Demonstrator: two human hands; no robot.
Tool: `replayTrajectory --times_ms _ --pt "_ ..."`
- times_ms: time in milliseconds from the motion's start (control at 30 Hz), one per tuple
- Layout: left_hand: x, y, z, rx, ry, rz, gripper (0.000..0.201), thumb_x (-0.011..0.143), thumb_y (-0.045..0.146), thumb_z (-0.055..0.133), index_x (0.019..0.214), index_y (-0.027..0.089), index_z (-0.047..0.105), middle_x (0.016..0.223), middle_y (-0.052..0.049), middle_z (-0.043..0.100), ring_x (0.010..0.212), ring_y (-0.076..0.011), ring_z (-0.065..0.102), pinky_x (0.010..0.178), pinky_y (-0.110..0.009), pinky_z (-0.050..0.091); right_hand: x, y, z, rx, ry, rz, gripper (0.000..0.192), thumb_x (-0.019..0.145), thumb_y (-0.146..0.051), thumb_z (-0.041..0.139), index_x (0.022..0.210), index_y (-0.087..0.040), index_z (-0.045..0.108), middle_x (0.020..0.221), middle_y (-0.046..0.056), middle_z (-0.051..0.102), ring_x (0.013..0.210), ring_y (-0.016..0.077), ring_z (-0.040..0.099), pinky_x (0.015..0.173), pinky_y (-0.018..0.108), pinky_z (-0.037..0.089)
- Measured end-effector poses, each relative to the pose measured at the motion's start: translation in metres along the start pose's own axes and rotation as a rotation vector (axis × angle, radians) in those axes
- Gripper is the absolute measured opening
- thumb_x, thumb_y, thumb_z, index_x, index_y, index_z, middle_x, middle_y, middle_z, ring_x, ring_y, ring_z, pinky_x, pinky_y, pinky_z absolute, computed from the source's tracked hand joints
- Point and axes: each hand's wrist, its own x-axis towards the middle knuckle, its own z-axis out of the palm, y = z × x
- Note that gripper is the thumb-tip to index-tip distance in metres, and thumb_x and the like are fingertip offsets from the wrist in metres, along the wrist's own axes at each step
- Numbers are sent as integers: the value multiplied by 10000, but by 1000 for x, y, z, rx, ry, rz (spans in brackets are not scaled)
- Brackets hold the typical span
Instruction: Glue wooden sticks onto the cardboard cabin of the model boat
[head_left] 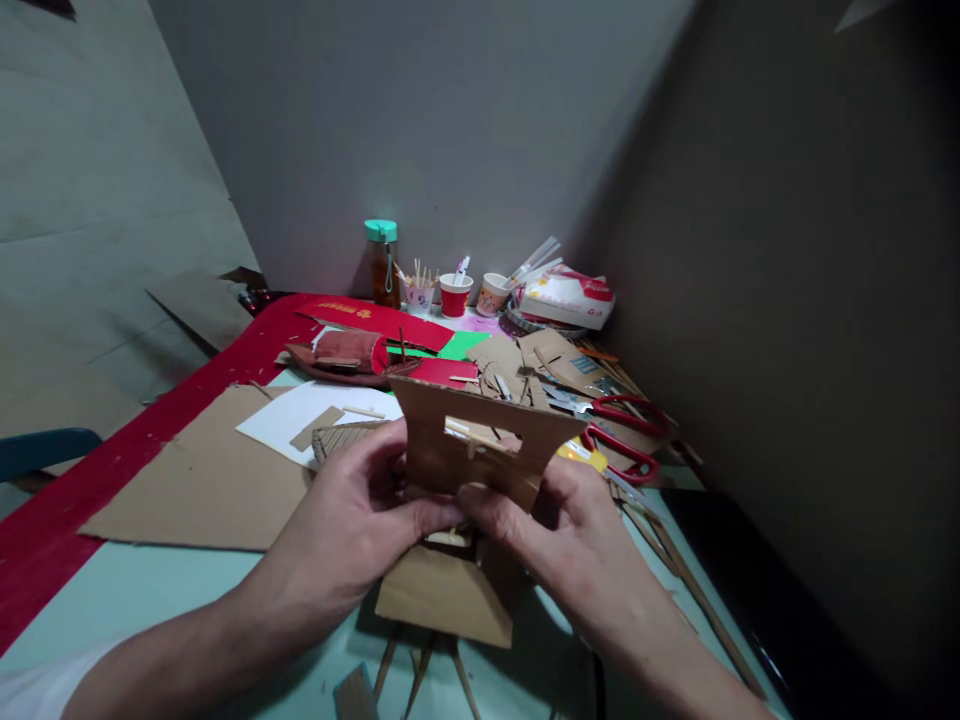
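Observation:
Between my hands stands a folded brown cardboard piece with a rectangular slot cut through its upright panel. Its lower flap tilts down toward me. My left hand grips its left side, thumb pressed near the fold. Gripping the right side is my right hand, its thumb on the panel's lower front. Both thumbs nearly meet in the middle, and the other fingers are mostly hidden behind the card. A pale stick-like bit shows through the slot, and another lies just below my thumbs.
Red-handled scissors lie to the right, beside a black flat object. A large cardboard sheet and white paper are at left. Behind stand a bottle, paper cups and a tissue pack.

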Motion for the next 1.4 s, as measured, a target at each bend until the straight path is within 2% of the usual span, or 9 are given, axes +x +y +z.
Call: replayTrajectory --times_ms 167,333,567,700,833,1067,1167,1267,1400 --pt "-2 -2 0 -64 -21 -45 412 613 82 948 932 281 783 916 49 845 946 -175 792 792 -175 618 1 3 1 -72 66 4 108 835 -224 642 784 -183 728 744 8 735 672 162 642 582 248 481" --pt "-3 0 0 -46 -8 -61 468 606 41 941 971 280 770 973 56 849 943 -154 790 813 -151 608 1 -2 -2 -38 28 57 116 842 -260 676 778 -179 729 754 20 745 675 174 659 598 261 506" --pt "0 0 -4 -71 -81 -31 374 674 78 924 951 279 772 930 82 840 912 -107 777 788 -108 591 -2 -3 -5 -59 16 32 205 914 -299 645 749 -184 681 706 -6 641 614 129 554 495 206 409" --pt "3 -1 -4 0 -66 4 349 685 103 920 946 284 774 912 94 827 872 -105 762 767 -117 596 -4 -1 -5 -184 39 -59 215 953 -240 598 755 -193 667 714 -16 628 647 120 526 503 195 371" --pt "6 -2 -3 72 -36 -2 376 674 88 918 967 277 779 939 84 831 886 -112 758 789 -112 586 -4 3 -4 -156 33 -51 216 961 -242 587 755 -208 641 741 -19 639 674 125 539 484 198 352" --pt "1 0 -7 12 -72 -73 371 726 94 864 1038 277 779 1007 49 842 933 -153 778 818 -158 600 -4 7 -4 -51 37 9 152 999 -344 582 973 -239 689 866 -8 663 753 153 591 583 245 462" --pt "-1 1 -7 -53 -32 -107 359 731 114 846 1061 233 770 1025 -4 844 912 -200 788 797 -222 625 -5 9 -6 -124 196 -93 66 983 -283 625 1035 -254 654 931 -17 667 813 154 621 680 275 498" --pt "-1 0 -6 -111 45 -150 343 724 160 847 1054 201 761 1004 -46 843 879 -249 794 772 -295 637 -7 10 -6 -339 374 -291 64 959 -174 651 952 -230 621 870 -24 623 767 137 583 683 281 467" --pt "1 -4 -6 -86 142 -58 319 722 163 852 1025 230 780 1019 -20 835 981 -251 773 858 -303 603 -10 9 -2 -542 219 -490 102 947 -74 644 916 -165 676 845 21 606 801 151 556 708 292 456"
